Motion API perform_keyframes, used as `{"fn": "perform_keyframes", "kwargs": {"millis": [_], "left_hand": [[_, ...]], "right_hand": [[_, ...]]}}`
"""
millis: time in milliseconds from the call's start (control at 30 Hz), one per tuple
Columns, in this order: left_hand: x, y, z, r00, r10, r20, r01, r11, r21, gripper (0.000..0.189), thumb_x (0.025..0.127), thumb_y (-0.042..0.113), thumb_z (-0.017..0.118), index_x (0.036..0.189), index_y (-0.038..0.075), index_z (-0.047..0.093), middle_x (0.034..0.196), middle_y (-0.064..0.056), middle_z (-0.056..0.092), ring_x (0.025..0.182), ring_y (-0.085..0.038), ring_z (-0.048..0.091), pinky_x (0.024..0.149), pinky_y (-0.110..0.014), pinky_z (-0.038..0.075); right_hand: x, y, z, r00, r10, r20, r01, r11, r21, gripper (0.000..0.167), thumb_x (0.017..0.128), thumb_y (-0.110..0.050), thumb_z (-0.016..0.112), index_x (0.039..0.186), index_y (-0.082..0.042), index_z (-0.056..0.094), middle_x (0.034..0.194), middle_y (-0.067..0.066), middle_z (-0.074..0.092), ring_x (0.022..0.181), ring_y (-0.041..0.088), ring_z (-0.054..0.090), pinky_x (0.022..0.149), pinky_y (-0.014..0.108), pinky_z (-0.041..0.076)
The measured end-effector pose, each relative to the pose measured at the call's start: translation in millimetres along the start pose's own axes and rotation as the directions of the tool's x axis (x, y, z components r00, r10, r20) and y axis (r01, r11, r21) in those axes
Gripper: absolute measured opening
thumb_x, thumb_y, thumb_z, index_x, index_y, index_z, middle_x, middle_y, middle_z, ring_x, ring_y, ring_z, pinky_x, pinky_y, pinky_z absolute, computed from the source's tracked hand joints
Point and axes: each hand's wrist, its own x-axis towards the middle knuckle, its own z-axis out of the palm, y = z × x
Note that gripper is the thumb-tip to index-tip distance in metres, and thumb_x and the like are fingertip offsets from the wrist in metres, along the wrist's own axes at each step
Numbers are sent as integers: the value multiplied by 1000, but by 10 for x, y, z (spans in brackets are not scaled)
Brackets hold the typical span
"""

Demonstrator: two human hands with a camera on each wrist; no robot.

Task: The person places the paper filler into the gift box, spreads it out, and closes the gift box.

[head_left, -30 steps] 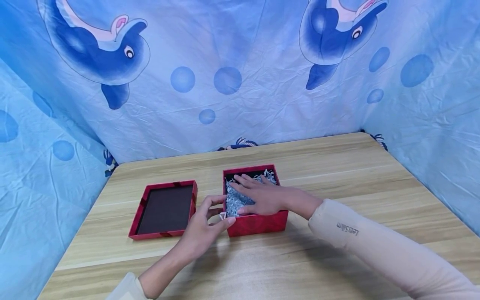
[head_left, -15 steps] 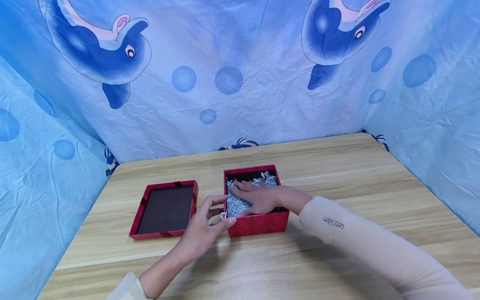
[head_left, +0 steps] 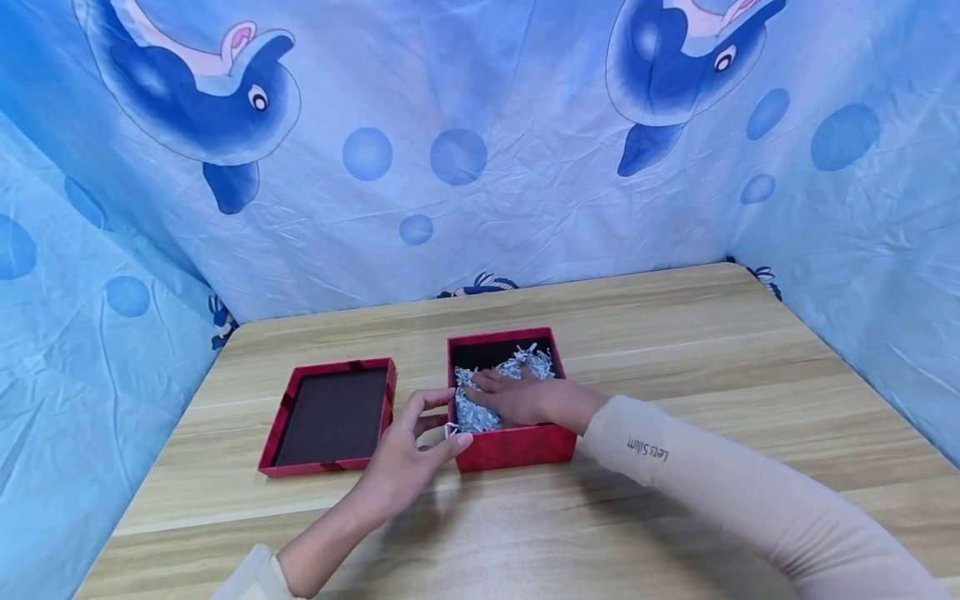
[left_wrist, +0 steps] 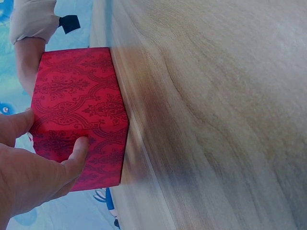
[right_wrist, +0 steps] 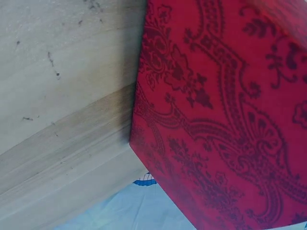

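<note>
A red patterned box (head_left: 517,448) stands without its lid on the table, part filled with pale blue shredded paper (head_left: 480,414). My left hand (head_left: 408,458) holds the box's near left corner, the thumb at the front and the fingers along the left side. In the left wrist view, those fingers (left_wrist: 79,155) touch the patterned wall. Inside the box, my right hand (head_left: 521,400) lies palm down on the shredded paper with its fingers spread. The right wrist view shows only the box's outer wall (right_wrist: 216,120) close up; the right hand is out of that view.
To the left of the box lies its red lid (head_left: 330,421), dark inner side up. Both rest on a wooden table (head_left: 675,350). Blue cloth (head_left: 450,217) printed with dolphins hangs behind and at both sides.
My right hand has sunk deeper into the box, pushing the shredded paper down, and its forearm has shifted left. The left hand keeps its place at the corner.
</note>
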Motion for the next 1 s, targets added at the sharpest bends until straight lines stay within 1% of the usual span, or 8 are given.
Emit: {"fn": "perform_keyframes", "kwargs": {"millis": [200, 300, 433, 567, 667, 833, 1000], "left_hand": [[4, 5, 0, 1000, 9, 0, -9, 1000, 3, 61, 84, 22, 76, 137, 19, 46, 141, -1, 45, 124, -26, 52, 95, -45, 49], [3, 5, 0, 1000, 2, -2, -2, 1000, 3, 61, 84, 22, 76, 137, 19, 46, 141, -2, 45, 123, -25, 52, 95, -45, 49], [-2, 13, 0, 1000, -5, -1, 5, 1000, 2, 61, 84, 21, 76, 136, 19, 46, 140, -2, 45, 123, -26, 52, 95, -45, 49], [-4, 23, -1, 1000, -3, 1, 3, 1000, 3, 60, 84, 21, 76, 136, 19, 46, 140, -1, 45, 123, -26, 52, 95, -45, 49], [-4, 28, -4, 1000, -1, 0, 1, 1000, 4, 60, 84, 21, 76, 136, 19, 46, 140, -1, 45, 123, -25, 52, 95, -45, 49], [-3, 32, -7, 1000, 0, 3, 0, 1000, -1, 60, 84, 22, 76, 136, 19, 46, 140, -1, 44, 124, -26, 51, 95, -45, 49], [-2, 25, -5, 1000, 0, 7, 0, 1000, -1, 60, 84, 22, 75, 136, 19, 46, 141, -2, 44, 124, -26, 51, 96, -46, 48]], "right_hand": [[-29, -30, -29, 1000, 5, -10, -5, 999, -36, 75, 93, -34, 61, 154, -34, 17, 161, -4, 11, 148, 20, 4, 116, 57, 4], [-34, -40, -57, 1000, 6, 4, -6, 999, -49, 75, 93, -33, 62, 154, -34, 18, 161, -4, 12, 148, 19, 4, 116, 57, 6], [-90, -73, -146, 1000, 14, 14, -13, 998, -60, 75, 93, -38, 60, 154, -32, 16, 162, -4, 9, 148, 20, 3, 115, 58, 8], [-178, -110, -234, 1000, 17, -18, -18, 999, -48, 78, 93, -47, 58, 155, -28, 15, 162, -5, 5, 148, 19, 0, 115, 58, 5], [-231, -126, -272, 999, 3, -47, -4, 999, -35, 81, 92, -52, 56, 155, -25, 14, 162, -5, 3, 148, 19, -1, 115, 58, 1], [-268, -126, -280, 997, -15, -80, 14, 1000, -14, 83, 91, -55, 55, 155, -23, 14, 162, -5, 4, 148, 19, -2, 115, 58, -1], [-251, -121, -261, 996, -17, -89, 17, 1000, 4, 83, 92, -57, 51, 156, -21, 12, 162, -4, 3, 148, 19, -2, 116, 56, 0]]}}
